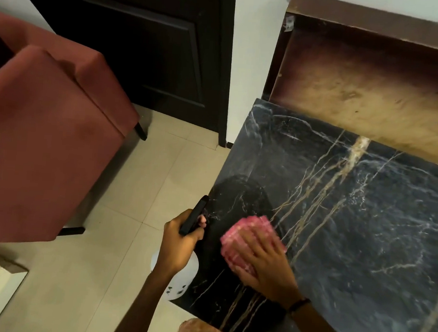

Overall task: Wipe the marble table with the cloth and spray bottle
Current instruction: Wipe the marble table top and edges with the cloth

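The dark marble desk point(353, 217) with pale gold veins fills the right of the view, a rust-red chair point(38, 129) standing on the tiled floor at about nine o'clock from it. Near the desk's front-left corner the pink cloth point(243, 237) lies flat under the right grip point(265, 262), fingers spread and pressing it down. At nine o'clock from the cloth, just off the desk edge, the left grip point(179, 244) is wrapped around the spray bottle point(193, 216), its black head pointing up and white body below the hand.
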Demonstrator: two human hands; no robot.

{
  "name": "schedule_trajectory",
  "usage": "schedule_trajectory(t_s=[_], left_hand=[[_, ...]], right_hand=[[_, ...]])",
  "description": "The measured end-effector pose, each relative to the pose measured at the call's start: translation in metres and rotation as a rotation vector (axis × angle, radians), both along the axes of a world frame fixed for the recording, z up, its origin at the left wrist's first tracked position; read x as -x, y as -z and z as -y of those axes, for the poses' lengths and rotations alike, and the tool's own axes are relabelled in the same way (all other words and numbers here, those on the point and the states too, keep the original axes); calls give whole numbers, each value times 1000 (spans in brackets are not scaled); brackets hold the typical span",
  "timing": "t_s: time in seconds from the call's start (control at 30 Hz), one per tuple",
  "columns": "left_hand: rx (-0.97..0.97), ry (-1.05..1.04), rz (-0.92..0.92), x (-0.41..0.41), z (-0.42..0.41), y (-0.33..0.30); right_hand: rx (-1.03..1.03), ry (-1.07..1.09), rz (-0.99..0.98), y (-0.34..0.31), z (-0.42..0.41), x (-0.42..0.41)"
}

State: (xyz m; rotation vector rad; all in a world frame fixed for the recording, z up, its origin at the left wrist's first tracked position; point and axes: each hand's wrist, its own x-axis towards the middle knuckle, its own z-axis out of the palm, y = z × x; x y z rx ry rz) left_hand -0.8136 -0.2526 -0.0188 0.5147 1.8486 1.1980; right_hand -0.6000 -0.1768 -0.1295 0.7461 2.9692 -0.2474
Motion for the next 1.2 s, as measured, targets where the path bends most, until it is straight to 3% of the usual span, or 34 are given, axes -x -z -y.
schedule_trajectory(t_s=[0.13,0.3,0.43,0.57,0.73,0.97,1.1,1.2], left_hand=[[19,12,-2,0,-13,4],[33,-3,-7,1,-29,10],[51,-9,-17,0,-45,14],[68,-12,11,-2,-60,12],[56,20,9,-7,-80,11],[37,55,12,-7,-99,13],[21,44,-11,-5,-110,14],[34,28,-27,-4,-118,13]], right_hand=[[6,179,6,0,-60,1],[17,327,-3,4,-122,89],[14,206,-66,4,-107,125],[41,10,-70,2,-68,67],[-13,103,-10,6,-107,8],[-12,314,-28,4,-193,98],[4,164,-89,3,-176,140],[4,-11,-150,4,-148,116]])
